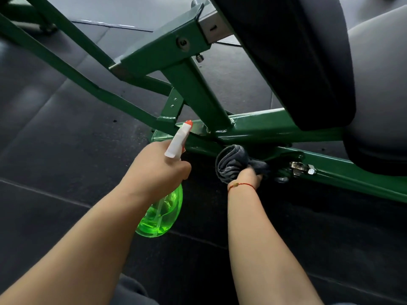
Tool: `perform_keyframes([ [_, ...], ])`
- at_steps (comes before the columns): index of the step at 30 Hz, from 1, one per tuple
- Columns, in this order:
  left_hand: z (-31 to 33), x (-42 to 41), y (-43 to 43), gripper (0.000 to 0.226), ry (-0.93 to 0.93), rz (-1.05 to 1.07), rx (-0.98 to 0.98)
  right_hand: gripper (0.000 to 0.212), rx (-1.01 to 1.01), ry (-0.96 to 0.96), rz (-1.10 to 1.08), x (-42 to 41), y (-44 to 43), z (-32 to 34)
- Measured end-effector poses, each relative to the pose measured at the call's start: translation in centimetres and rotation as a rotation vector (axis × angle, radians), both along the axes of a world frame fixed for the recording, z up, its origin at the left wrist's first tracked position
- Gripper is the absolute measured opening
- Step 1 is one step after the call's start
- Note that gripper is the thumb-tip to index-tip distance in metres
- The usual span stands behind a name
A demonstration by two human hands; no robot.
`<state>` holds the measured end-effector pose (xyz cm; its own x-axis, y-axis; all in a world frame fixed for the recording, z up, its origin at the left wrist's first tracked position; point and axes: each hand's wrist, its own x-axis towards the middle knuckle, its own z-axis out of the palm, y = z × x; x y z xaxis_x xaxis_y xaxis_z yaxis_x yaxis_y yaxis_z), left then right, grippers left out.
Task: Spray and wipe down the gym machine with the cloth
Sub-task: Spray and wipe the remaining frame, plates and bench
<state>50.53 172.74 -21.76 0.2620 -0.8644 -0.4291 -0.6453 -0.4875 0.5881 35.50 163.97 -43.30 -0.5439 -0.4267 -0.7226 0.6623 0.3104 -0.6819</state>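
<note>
A person's left hand [158,168] grips the neck of a translucent green plastic spray bottle [161,214], fingers curled tight around it, its white, red-tipped nozzle [178,137] pointing at the dark green metal gym machine frame [264,126]. The right hand [248,176], wearing a thin red string bracelet [241,185], clutches a bunched grey cloth [233,161] in closed fingers, pressing it against the frame's low bar. A black padded seat [297,62] hangs above the dark rubber floor [55,139].
</note>
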Motion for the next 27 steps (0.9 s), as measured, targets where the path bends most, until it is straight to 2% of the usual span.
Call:
perform_keyframes([
  [2,-1.2,0.6,0.6,0.027,0.029,0.056,-0.064,0.054,-0.016,-0.032,0.078,2.6,0.2,0.6],
  [4,0.2,1.7,1.2,0.029,0.027,0.090,-0.111,0.043,-0.028,-0.070,0.184,5.4,0.4,1.1],
  [6,1.6,2.9,1.7,0.043,0.018,0.137,-0.169,0.037,-0.037,-0.133,0.284,7.5,0.1,2.1],
  [8,2.5,3.5,2.3,0.052,-0.001,0.171,-0.178,0.039,-0.042,-0.213,0.343,8.9,-0.1,3.4],
  [11,3.8,4.5,3.4,0.047,-0.086,0.176,-0.233,0.046,-0.099,-0.307,0.561,10.6,0.7,6.1],
  [13,4.4,5.0,3.7,0.046,-0.099,0.200,-0.260,0.051,-0.167,-0.244,0.780,11.6,1.5,8.3],
  [15,5.9,5.0,3.8,0.048,-0.117,0.243,-0.285,0.058,-0.331,-0.041,1.029,12.4,1.8,11.0],
  [16,6.5,4.9,3.7,0.050,-0.113,0.261,-0.304,0.062,-0.439,0.144,1.177,12.3,1.8,12.1],
  [18,7.9,4.7,4.1,0.053,-0.083,0.308,-0.318,0.068,-0.628,0.732,1.478,11.8,1.7,13.5],
  [19,8.6,4.6,4.3,0.054,-0.054,0.324,-0.317,0.070,-0.703,1.073,1.540,11.5,1.5,13.8],
  [20,9.0,4.5,4.5,0.052,-0.020,0.349,-0.309,0.075,-0.763,1.374,1.528,11.2,1.2,13.8],
  [22,10.1,4.8,5.1,0.037,0.054,0.450,-0.304,0.084,-0.794,1.781,1.489,11.2,0.1,14.4],
  [24,11.0,5.2,5.6,0.029,0.099,0.515,-0.313,0.086,-0.641,1.921,1.707,11.3,-1.3,15.0],
  [26,11.7,5.8,6.0,0.031,0.106,0.533,-0.337,0.078,-0.377,1.869,1.953,11.6,-2.6,15.1],
  [27,12.1,6.1,6.2,0.030,0.101,0.537,-0.343,0.073,-0.340,1.855,1.969,11.9,-3.0,15.2],
])
